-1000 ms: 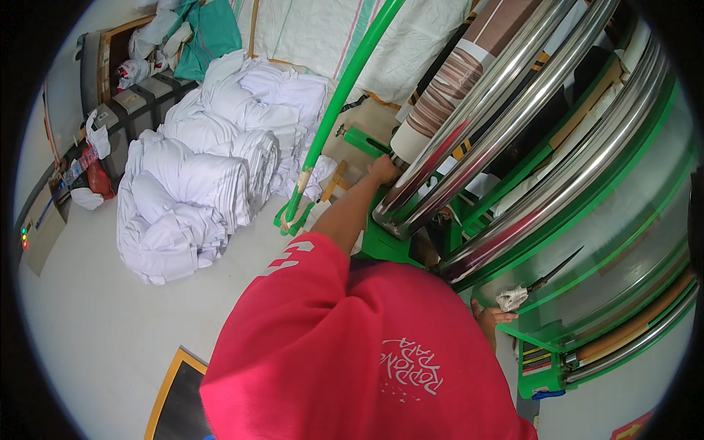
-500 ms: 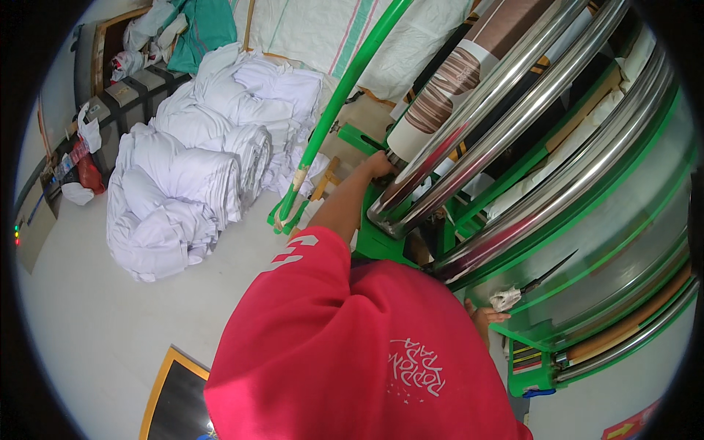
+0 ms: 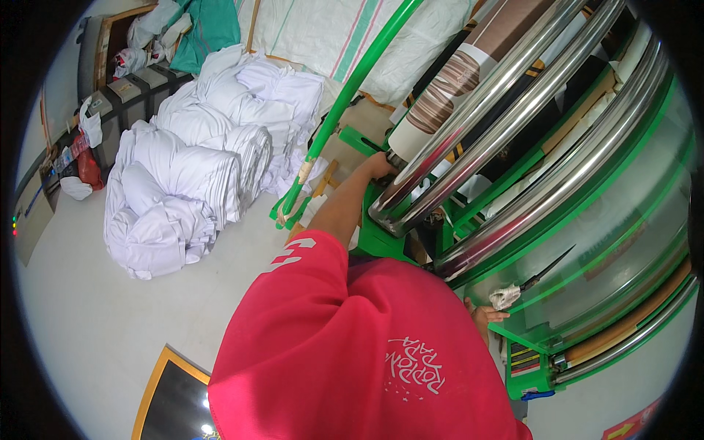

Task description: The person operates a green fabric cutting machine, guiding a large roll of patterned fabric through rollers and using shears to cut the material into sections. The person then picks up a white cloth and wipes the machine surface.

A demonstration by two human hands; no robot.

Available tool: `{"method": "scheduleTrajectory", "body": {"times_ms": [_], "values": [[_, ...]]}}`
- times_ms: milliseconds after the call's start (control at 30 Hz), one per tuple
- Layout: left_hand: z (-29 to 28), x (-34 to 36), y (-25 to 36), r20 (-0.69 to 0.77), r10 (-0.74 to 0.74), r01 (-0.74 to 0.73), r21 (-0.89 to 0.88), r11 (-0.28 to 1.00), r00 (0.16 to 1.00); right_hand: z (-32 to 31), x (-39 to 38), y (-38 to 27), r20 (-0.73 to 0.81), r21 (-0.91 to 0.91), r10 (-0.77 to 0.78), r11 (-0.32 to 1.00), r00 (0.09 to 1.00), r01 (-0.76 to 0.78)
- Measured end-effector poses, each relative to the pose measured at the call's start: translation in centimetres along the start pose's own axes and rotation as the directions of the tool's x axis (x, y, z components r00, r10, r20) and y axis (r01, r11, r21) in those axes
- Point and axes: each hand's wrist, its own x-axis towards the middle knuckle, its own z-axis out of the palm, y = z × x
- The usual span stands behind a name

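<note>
My left arm, in a red sleeve, reaches forward to the green-framed roller machine [image 3: 375,240]. My left hand [image 3: 380,166] is closed round the shaft end [image 3: 396,161] at the lower end of a brown-and-white patterned roll [image 3: 440,103]; its fingertips are partly hidden. The roll slants up to the right behind shiny metal rollers [image 3: 480,147]. On the right, my right hand [image 3: 487,315] rests at the edge of the machine's green frame, fingers stretched out and holding nothing visible. Just above it lies a thin dark pointed tool [image 3: 546,269] with a white wrapped end [image 3: 504,297].
Folded white cloth [image 3: 194,165] is heaped on the floor at left. A green bar [image 3: 341,106] rises between the heap and the machine. Woven white sacking [image 3: 315,37] hangs behind. A yellow-framed dark panel [image 3: 172,396] lies at lower left; another brown roll [image 3: 623,323] sits low at right.
The view has shifted very slightly. Both hands keep their places, the left at the roll's end and the right at the frame's edge.
</note>
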Motion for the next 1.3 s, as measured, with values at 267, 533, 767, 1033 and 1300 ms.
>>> {"method": "scheduleTrajectory", "body": {"times_ms": [267, 533, 767, 1033, 1300], "values": [[-1.9, -2.1, 3.2, -0.127, 0.328, -0.349, -0.206, 0.914, 0.936, -1.5, -1.4, -3.1, 0.107, -0.131, 0.057, 0.991, 0.993, -0.043], [0.8, 1.2, 2.3, -0.211, 0.35, -0.334, 0.109, 0.936, 0.913, -1.2, -0.7, -2.3, 0.127, -0.188, 0.099, 0.979, 0.987, -0.074], [-0.8, 1.0, 2.7, -0.128, 0.376, -0.389, -0.103, 0.915, 0.918, 0.2, -0.1, 0.4, 0.076, -0.243, 0.04, 0.97, 0.996, -0.02], [-2.3, -0.1, 3.5, 0.058, 0.413, -0.353, -0.424, 0.834, 0.909, 1.7, 1.9, 4.6, 0.085, -0.296, -0.02, 0.954, 0.996, 0.045], [-4.5, 0.5, 2.8, 0.325, 0.32, -0.148, -0.457, 0.877, 0.89, 1.4, 0.5, 2.2, 0.06, -0.208, -0.001, 0.978, 0.998, 0.013]]}}
